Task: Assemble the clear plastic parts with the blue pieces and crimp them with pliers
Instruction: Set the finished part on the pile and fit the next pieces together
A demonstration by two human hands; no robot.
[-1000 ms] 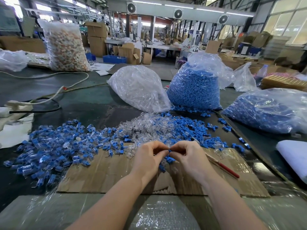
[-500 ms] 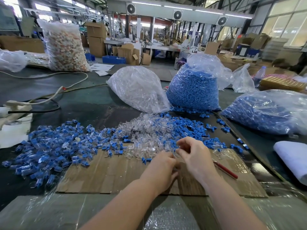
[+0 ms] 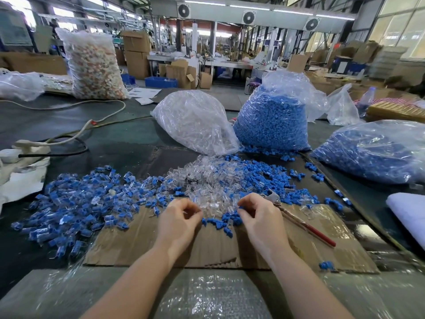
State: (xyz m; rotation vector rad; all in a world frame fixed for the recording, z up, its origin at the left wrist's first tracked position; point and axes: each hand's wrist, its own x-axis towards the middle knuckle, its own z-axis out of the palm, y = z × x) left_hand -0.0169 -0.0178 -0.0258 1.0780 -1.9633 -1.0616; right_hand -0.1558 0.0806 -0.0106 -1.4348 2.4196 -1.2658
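A heap of clear plastic parts [image 3: 204, 180] lies mid-table, with loose blue pieces [image 3: 259, 178] to its right and in front [image 3: 220, 221]. A wide pile of joined blue-and-clear parts [image 3: 80, 203] spreads on the left. My left hand [image 3: 181, 219] is curled at the heap's near edge, fingertips pinched on a clear part. My right hand [image 3: 259, 217] pinches a blue piece beside it. Red-handled pliers [image 3: 305, 226] lie on the cardboard sheet [image 3: 207, 249], just right of my right hand, untouched.
Behind the heaps stand a bag of clear parts [image 3: 195, 120] and a bag of blue pieces [image 3: 273, 120]; another blue bag [image 3: 372, 150] lies at right. A white cable [image 3: 76, 134] runs at left. White cloth [image 3: 409, 208] sits at the right edge.
My hands were joined together over the cardboard, then reached forward to the heap. Now they are apart, each at the heap's near edge.
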